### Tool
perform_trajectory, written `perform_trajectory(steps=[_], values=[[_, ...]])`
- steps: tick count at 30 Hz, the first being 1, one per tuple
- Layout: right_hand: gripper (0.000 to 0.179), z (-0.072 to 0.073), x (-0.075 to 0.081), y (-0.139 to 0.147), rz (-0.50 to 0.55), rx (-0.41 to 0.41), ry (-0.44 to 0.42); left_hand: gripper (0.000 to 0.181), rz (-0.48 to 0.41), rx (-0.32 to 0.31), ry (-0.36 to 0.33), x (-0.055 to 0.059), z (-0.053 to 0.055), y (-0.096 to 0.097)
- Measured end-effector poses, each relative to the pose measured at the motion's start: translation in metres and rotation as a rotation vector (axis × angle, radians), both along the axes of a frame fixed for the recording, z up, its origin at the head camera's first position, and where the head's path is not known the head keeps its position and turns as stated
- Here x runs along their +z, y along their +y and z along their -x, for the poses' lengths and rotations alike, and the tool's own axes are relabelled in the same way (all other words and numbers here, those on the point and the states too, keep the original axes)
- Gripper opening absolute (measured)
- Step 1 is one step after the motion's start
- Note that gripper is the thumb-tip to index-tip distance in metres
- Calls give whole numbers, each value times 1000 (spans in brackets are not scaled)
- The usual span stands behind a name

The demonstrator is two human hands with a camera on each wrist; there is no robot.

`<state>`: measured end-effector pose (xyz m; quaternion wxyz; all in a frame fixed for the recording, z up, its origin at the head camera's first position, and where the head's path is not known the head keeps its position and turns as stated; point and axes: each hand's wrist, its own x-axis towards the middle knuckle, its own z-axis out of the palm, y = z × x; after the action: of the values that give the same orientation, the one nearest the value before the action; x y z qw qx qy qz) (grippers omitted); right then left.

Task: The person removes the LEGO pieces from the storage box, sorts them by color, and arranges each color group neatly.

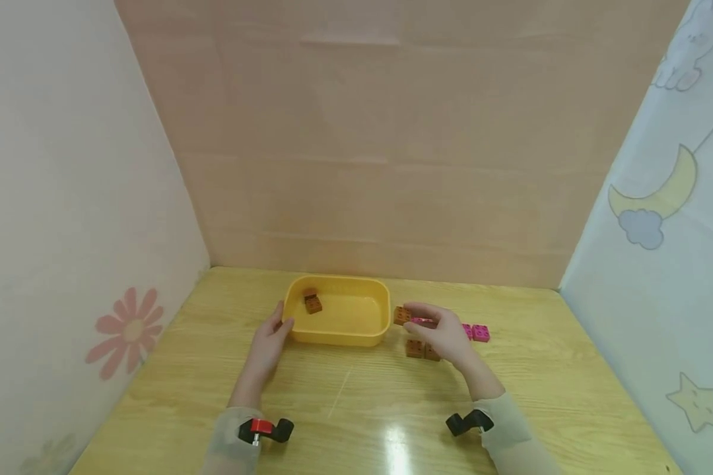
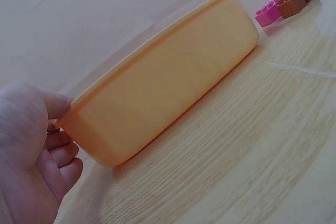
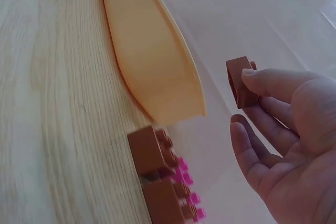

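Note:
My left hand [image 1: 271,338] grips the left end of a yellow plastic tub [image 1: 335,339], thumb at the rim and fingers curled against the outside wall. Inside the tub, near its back left corner, lies a brown toy building brick [image 1: 313,304], with another brown shape behind it. Just off the tub's right end, my right hand [image 1: 445,335] pinches a brown building brick [image 3: 241,83] between thumb and fingers, above the table. Below that hand, two brown bricks [image 1: 414,349] stand side by side on the table, the right one partly hidden.
A row of pink building bricks [image 1: 480,332] stands behind the brown ones, partly covered by my right hand. The wooden table [image 1: 344,409] meets a tan back wall [image 1: 356,165]. Patterned side walls flank it, and a dark camera mount [image 1: 469,422] sits on each wrist.

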<state>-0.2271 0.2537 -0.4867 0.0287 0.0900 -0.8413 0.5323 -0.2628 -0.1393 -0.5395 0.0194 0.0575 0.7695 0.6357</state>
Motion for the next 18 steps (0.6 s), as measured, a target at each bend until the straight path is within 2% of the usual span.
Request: perform_trajectory(steps=[11,18], values=[[49,-13,-5,31,-94,-32,-4,64,-1,-7,-4,1,-2,-4],[49,-26,-9,58,-112,-50,-14,64,8,-13,4,1,-1,-1]])
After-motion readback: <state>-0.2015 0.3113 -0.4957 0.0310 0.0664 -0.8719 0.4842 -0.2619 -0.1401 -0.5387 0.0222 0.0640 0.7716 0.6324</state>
